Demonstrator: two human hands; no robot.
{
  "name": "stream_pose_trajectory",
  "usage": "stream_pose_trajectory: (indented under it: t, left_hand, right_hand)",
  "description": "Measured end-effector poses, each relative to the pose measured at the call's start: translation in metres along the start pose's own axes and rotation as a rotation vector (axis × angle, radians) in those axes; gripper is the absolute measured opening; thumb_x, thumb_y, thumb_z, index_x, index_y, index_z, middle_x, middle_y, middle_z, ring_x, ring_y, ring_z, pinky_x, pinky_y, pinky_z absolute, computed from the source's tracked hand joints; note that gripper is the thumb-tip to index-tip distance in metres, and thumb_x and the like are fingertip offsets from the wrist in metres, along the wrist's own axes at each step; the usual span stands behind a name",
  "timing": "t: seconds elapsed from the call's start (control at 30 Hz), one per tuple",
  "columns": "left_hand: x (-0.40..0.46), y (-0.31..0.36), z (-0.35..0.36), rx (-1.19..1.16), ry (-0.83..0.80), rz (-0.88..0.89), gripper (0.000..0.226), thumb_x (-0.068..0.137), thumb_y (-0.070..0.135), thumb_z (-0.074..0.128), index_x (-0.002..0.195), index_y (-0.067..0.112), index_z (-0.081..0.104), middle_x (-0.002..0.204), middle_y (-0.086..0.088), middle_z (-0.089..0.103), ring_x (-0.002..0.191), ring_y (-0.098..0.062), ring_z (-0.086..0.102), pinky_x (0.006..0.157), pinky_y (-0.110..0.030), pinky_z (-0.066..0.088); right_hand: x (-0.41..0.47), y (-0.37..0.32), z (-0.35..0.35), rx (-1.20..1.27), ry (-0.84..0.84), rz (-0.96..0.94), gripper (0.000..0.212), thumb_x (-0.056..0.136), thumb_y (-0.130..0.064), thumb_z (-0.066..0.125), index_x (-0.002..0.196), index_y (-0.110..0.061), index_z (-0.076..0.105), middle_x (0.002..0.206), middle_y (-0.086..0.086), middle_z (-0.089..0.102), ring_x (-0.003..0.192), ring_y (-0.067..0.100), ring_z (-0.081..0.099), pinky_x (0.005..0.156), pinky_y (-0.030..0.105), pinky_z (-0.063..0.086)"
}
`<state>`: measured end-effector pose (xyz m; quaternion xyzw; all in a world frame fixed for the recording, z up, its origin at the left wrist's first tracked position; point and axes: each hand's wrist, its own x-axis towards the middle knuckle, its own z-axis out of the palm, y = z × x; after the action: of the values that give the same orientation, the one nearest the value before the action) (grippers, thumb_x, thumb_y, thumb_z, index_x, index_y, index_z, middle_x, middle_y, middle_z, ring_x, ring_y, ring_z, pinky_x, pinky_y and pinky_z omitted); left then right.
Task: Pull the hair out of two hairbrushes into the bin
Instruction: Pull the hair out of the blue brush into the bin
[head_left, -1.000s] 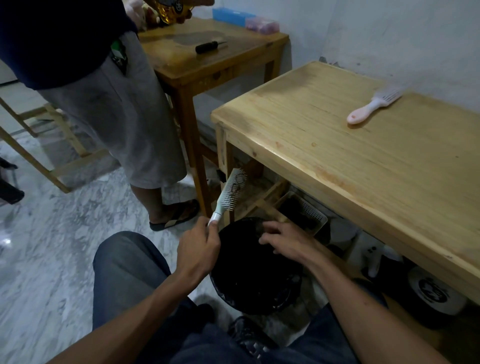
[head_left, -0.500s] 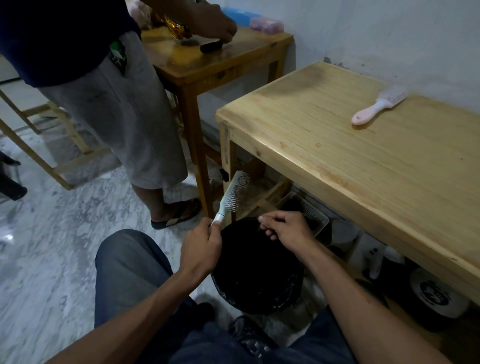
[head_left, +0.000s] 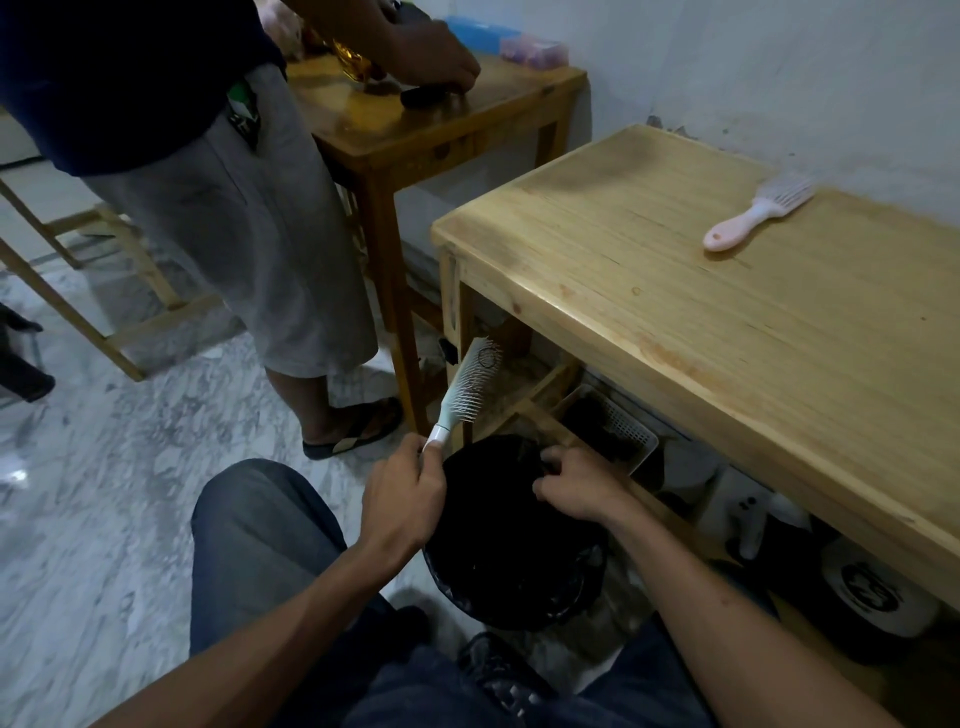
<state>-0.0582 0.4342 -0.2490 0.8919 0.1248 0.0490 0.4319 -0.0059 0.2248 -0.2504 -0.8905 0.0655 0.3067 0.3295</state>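
Pale green hairbrush is standing tilted just above the black bin, bristles facing the counter, a loop of hair sitting near its tip. Left hand is wrapping its grip tight round the handle; right hand is hovering over the bin's far rim, fingers curled, contents indiscernible. Pink hairbrush is lying on the counter, well apart from the bin.

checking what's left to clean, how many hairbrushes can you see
2. A white brush held by its handle in the left hand above the bin; a pink brush lying on the table. Others may be hidden.
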Motion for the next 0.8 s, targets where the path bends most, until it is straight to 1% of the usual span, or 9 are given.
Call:
stream_pose_trajectory:
  t: [0.03,0.13,0.2,0.27,0.37,0.43,0.7,0.77,0.8]
  left_hand:
    - [0.0,0.0,0.0,0.02,-0.002,0.017,0.031,0.103,0.031,0.044,0.075,0.021,0.052,0.059,0.002,0.054,0.056,-0.016,0.051,0.051,-0.034,0.034]
    - [-0.004,-0.001,0.0,0.075,-0.04,0.077,0.029,0.104,0.032,0.043,0.076,0.025,0.046,0.057,0.003,0.051,0.054,-0.015,0.05,0.051,-0.033,0.031]
    - [-0.008,0.0,0.002,0.111,-0.073,0.121,0.026,0.105,0.032,0.042,0.082,0.023,0.05,0.059,0.002,0.054,0.055,-0.016,0.054,0.05,-0.033,0.033]
    - [-0.01,0.003,0.003,0.132,-0.085,0.151,0.025,0.105,0.033,0.041,0.086,0.021,0.052,0.06,0.001,0.058,0.056,-0.018,0.057,0.05,-0.034,0.036]
    - [-0.009,0.002,0.005,0.132,-0.076,0.124,0.025,0.104,0.033,0.041,0.085,0.022,0.051,0.06,0.002,0.058,0.056,-0.018,0.057,0.05,-0.034,0.035]
    - [-0.007,-0.001,0.006,0.128,-0.067,0.088,0.026,0.104,0.034,0.041,0.082,0.023,0.05,0.059,0.003,0.056,0.056,-0.017,0.056,0.051,-0.033,0.032]
    - [0.002,-0.005,0.001,0.075,0.003,0.021,0.029,0.104,0.031,0.042,0.089,0.014,0.06,0.062,0.002,0.057,0.058,-0.015,0.054,0.051,-0.033,0.032]
    - [0.002,-0.005,0.0,0.063,0.004,0.022,0.03,0.104,0.031,0.042,0.088,0.014,0.06,0.062,0.001,0.057,0.058,-0.016,0.053,0.051,-0.033,0.033]
    - [0.001,-0.005,0.001,0.059,0.001,0.029,0.03,0.104,0.031,0.042,0.087,0.014,0.06,0.061,0.001,0.057,0.057,-0.016,0.053,0.051,-0.033,0.033]
  right_hand:
    - [0.001,-0.005,-0.002,0.081,-0.012,-0.003,0.062,0.08,-0.033,0.068,0.141,-0.034,0.057,0.144,-0.001,0.055,0.13,0.023,0.054,0.097,0.029,0.043]
    - [0.005,-0.017,-0.009,0.492,-0.028,-0.101,0.045,0.071,-0.047,0.067,0.116,-0.039,0.066,0.132,-0.004,0.063,0.12,0.019,0.059,0.101,0.043,0.048]
    - [0.01,-0.019,-0.008,0.672,-0.036,-0.163,0.055,0.07,-0.06,0.072,0.119,-0.033,0.069,0.126,-0.004,0.07,0.118,0.017,0.065,0.098,0.041,0.051]
    - [0.012,-0.022,-0.004,0.74,0.006,-0.215,0.049,0.077,-0.057,0.077,0.114,-0.025,0.075,0.109,-0.002,0.079,0.102,0.016,0.073,0.087,0.034,0.057]
    - [0.015,-0.02,0.004,0.762,0.131,-0.228,0.016,0.091,-0.031,0.076,0.091,-0.015,0.08,0.077,-0.001,0.078,0.07,0.012,0.068,0.065,0.026,0.054]
    - [0.014,-0.015,0.004,0.747,0.147,-0.209,0.009,0.092,-0.023,0.074,0.088,-0.016,0.079,0.071,-0.004,0.076,0.065,0.009,0.064,0.062,0.023,0.051]
    - [0.01,0.015,0.009,0.447,0.17,-0.182,0.011,0.095,-0.018,0.07,0.087,-0.021,0.078,0.077,0.0,0.075,0.067,0.009,0.065,0.062,0.021,0.053]
    - [0.008,0.016,0.011,0.328,0.136,-0.167,0.01,0.096,-0.021,0.069,0.095,-0.02,0.079,0.086,0.001,0.077,0.076,0.011,0.068,0.069,0.026,0.055]
    - [0.005,0.013,0.01,0.262,0.098,-0.154,0.014,0.097,-0.024,0.068,0.106,-0.021,0.079,0.098,0.0,0.077,0.088,0.012,0.069,0.073,0.027,0.054]
